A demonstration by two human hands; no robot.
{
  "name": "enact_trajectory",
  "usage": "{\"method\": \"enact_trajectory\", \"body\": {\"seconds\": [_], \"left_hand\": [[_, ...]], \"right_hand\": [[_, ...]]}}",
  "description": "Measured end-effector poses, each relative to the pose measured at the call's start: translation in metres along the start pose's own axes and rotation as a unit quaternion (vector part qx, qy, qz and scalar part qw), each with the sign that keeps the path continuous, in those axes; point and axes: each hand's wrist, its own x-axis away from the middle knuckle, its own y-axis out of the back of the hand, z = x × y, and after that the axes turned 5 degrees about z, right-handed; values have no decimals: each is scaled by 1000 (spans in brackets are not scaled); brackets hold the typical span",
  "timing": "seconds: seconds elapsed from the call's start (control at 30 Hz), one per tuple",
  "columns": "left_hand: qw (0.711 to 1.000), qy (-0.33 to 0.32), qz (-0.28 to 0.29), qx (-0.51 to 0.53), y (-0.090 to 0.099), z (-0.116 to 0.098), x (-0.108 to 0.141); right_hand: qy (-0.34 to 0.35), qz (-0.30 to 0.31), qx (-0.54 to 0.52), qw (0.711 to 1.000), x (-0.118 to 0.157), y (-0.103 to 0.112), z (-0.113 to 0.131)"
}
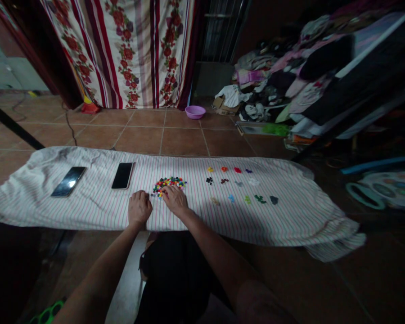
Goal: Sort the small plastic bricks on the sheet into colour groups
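Note:
A mixed pile of small coloured pieces point(170, 182) lies on the striped cloth point(185, 220). My right hand point(175, 199) is at the pile's near edge, its fingertips bent down among the pieces; what they pinch, if anything, is too small to make out. Just left of the pile, my left hand point(140, 207) rests on the cloth with its fingers curled in. To the right, little single-colour groups sit in rows, among them yellow point(210, 169), orange point(224, 169), red point(237, 170), black point(209, 180), brown point(224, 181) and dark green point(260, 199).
Two phones, one point(68, 182) at the far left and another point(122, 176) nearer the pile, lie on the cloth. Beyond are a tiled floor, a purple basin point(195, 112), a floral curtain point(128, 54) and a heap of clothes point(276, 81).

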Motion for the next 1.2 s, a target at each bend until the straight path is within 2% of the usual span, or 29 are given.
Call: {"method": "enact_trajectory", "body": {"seconds": [0.73, 0.93, 1.2], "left_hand": [[1000, -3, -13, -21, -2, 2, 1], [1000, -5, -10, -21, -1, 1, 1], [1000, -9, -14, -23, -2, 2, 1]], "right_hand": [[-127, -84, 71, 986, 33, 28, -92], [-176, -135, 93, 971, 40, 39, -125], [-266, -141, 87, 950, 50, 59, -152]]}}
